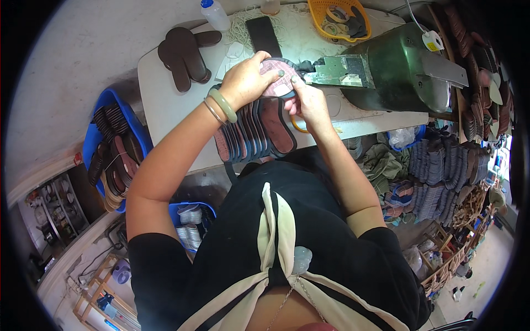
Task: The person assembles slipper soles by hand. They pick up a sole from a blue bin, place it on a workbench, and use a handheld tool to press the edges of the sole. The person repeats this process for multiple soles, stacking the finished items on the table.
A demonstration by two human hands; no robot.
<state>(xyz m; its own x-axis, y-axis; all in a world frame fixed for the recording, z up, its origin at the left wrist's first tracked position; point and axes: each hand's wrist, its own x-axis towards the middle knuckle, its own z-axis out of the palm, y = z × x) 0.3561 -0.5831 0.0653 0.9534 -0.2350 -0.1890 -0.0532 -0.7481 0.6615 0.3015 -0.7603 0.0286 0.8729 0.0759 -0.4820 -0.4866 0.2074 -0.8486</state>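
Observation:
Both of my hands are on an insole (273,83) with a pink patterned face, a dark edge and a small white patch. My left hand (251,80) grips it from the left, thumb lying on the pink face. On the right side my right hand (310,105) pinches its edge between thumb and fingers. The far edge of the insole is beside the narrow front arm (342,71) of a green machine (406,71); whether they touch I cannot tell. Below my hands, a row of similar pink-faced insoles (245,135) with dark edges overlaps along the table's near edge.
Dark brown soles (185,52) lie at the left on the white table (160,105). Behind my hands are a phone (263,36), a white bottle (215,15) and a yellow basket (316,14). A blue bin (99,124) of soles stands left; stacked shoe parts (441,165) are at right.

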